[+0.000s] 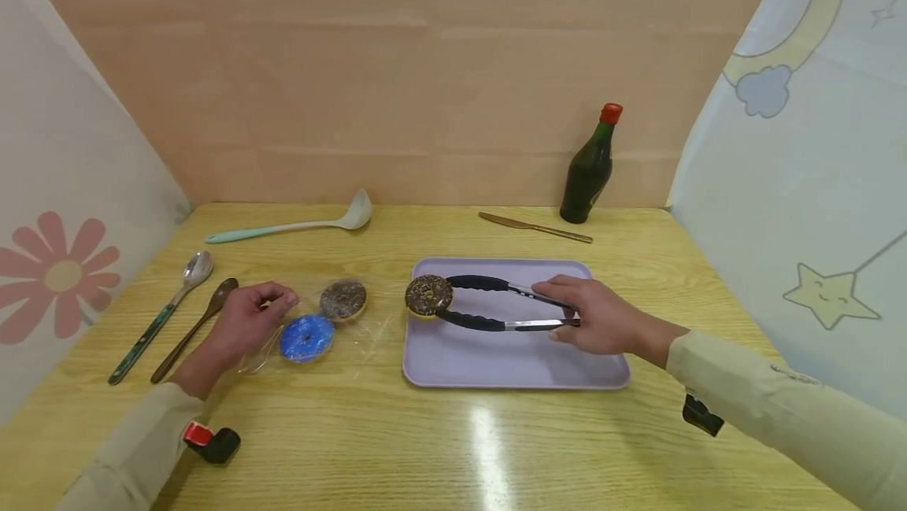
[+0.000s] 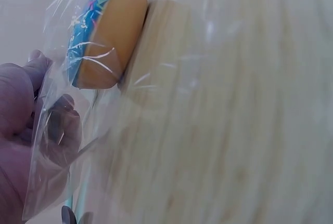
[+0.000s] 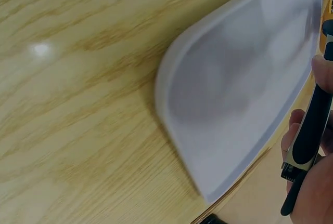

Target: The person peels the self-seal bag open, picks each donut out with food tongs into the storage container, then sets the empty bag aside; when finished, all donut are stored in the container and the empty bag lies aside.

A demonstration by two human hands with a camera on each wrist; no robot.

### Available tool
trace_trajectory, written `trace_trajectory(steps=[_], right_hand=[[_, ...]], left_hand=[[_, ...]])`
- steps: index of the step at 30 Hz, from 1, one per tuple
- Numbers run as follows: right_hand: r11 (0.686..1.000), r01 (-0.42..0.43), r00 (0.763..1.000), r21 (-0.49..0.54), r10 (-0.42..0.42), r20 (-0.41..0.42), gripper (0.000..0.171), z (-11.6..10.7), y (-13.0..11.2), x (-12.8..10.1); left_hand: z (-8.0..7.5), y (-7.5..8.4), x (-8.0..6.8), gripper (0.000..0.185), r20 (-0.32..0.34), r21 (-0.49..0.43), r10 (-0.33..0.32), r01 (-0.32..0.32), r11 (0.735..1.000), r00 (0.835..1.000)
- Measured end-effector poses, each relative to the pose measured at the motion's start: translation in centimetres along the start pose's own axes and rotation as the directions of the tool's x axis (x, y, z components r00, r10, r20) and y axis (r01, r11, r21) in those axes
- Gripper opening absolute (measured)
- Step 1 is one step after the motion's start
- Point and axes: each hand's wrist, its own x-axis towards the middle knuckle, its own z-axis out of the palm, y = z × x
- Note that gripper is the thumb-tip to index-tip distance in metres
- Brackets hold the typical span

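Note:
My right hand (image 1: 598, 314) grips metal tongs (image 1: 482, 283) with black grips, seen close up in the right wrist view. Between the far ends of the tongs is a chocolate doughnut (image 1: 429, 295) with light sprinkles, over the left edge of the lilac tray (image 1: 524, 373). To the left lies a clear plastic bag (image 1: 364, 338) holding a blue-iced doughnut (image 1: 306, 338) and a brown-iced one (image 1: 343, 301). With thumb and fingers my left hand (image 1: 244, 322) holds the bag's left edge. The left wrist view shows the blue doughnut (image 2: 106, 37) through the film.
Left of the bag lie a wooden spoon (image 1: 191, 335) and a metal spoon (image 1: 159, 330) with a green handle. A ladle (image 1: 305, 224) rests at the back left. A knife (image 1: 534, 227) and a dark bottle (image 1: 588, 172) with a red cap are behind the tray.

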Motion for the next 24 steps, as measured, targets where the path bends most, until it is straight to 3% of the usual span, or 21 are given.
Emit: trace_trajectory(steps=[15,24], right_hand=[[0.997,-0.069,0.998,-0.027,0.069,-0.011,0.057,0.0,2.1,-1.4],[0.992,-0.116,0.993,-0.053,0.115,-0.030,0.066,-0.2,1.8,-1.3]], left_hand=[[-0.2,-0.2,-0.4,0.019,0.002,-0.011,-0.011,0.011,1.000,1.000],[-0.3,3.2,-0.5,0.019,0.004,-0.022,-0.001,0.001,1.000,1.000]])
